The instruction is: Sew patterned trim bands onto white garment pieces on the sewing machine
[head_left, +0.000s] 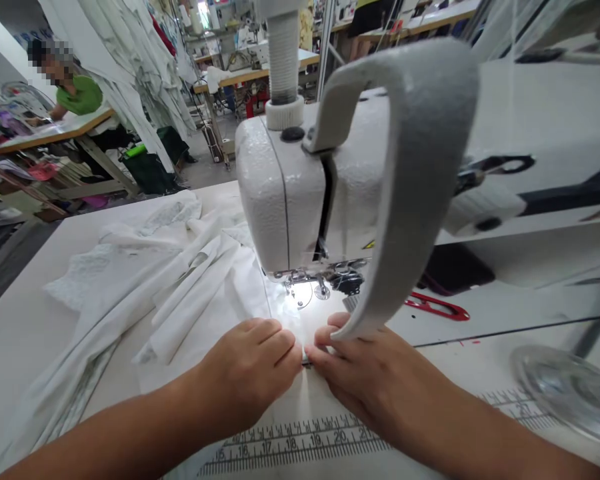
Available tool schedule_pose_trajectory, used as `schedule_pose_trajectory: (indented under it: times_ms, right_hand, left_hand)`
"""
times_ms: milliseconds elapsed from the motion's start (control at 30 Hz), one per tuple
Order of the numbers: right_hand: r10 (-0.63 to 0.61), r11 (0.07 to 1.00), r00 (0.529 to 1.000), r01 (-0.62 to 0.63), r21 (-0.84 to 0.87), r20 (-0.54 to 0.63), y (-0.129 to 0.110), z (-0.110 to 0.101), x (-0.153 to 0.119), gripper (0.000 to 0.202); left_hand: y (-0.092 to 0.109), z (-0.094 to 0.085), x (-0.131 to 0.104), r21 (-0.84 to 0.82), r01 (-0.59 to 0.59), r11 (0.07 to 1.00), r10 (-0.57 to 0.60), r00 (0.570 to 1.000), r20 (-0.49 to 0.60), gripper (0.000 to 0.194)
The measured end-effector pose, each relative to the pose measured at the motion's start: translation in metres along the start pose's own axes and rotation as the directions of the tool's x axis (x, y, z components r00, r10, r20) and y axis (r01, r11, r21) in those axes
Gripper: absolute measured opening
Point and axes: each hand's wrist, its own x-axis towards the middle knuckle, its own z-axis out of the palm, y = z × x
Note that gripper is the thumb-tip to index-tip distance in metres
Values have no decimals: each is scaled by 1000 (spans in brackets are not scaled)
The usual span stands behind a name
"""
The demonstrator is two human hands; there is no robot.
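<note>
White fabric (215,280) lies in loose folds on the sewing table, left of the needle area of a white sewing machine (280,193). My left hand (260,360) is closed on the fabric's near edge, its curled knuckles just in front of the lit needle plate. Close beside it, my right hand (375,367) pinches at the same edge, thumb and fingertips almost meeting the left hand. The curved grey-white guard of the machine partly covers the right fingers. The presser foot (322,291) stands a little beyond both hands. Fingertips hide the exact bit of cloth held.
Red thread snips (437,307) and a dark flat object (460,268) lie right of the needle. A printed ruler (300,443) runs along the table front. A clear round object (570,387) sits at right. Another person (80,93) sits at a table far left.
</note>
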Motion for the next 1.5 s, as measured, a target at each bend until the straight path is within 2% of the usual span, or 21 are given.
schedule_pose_trajectory:
  times_ms: [233, 467, 667, 867, 1067, 1167, 1367, 1500]
  right_hand:
    - [-32, 996, 998, 36, -80, 53, 0, 4, -1, 19]
    - [54, 998, 988, -50, -29, 142, 1, 2, 0, 16]
    - [89, 994, 993, -83, -70, 81, 3, 1, 5, 15]
    - [82, 981, 996, -85, -174, -21, 6, 4, 9, 19]
    - [127, 965, 991, -130, -227, -31, 6, 3, 14, 18]
    - [160, 956, 986, -167, -240, -49, 5, 3, 15, 18]
    - [117, 949, 991, -130, -288, -62, 7, 3, 15, 20]
    - [163, 939, 985, -175, -298, -64, 7, 6, 14, 20]
  left_hand:
    - [1, -1, -1, 8, -40, 999, 40, 999, 4, 20]
    - [-2, 3, -1, -32, 5, 999, -6, 1000, -20, 21]
    - [-7, 4, 2, -99, 65, 993, -65, 998, 1, 19]
    - [-12, 6, 2, -46, 70, 997, -74, 993, -96, 19]
    - [-15, 10, 3, -16, 77, 997, -78, 983, -169, 24]
    - [-16, 11, 3, -35, 87, 996, -92, 981, -169, 26]
    - [-18, 15, 2, -49, 82, 995, -90, 978, -190, 26]
    - [-18, 16, 3, -68, 105, 992, -117, 971, -207, 26]
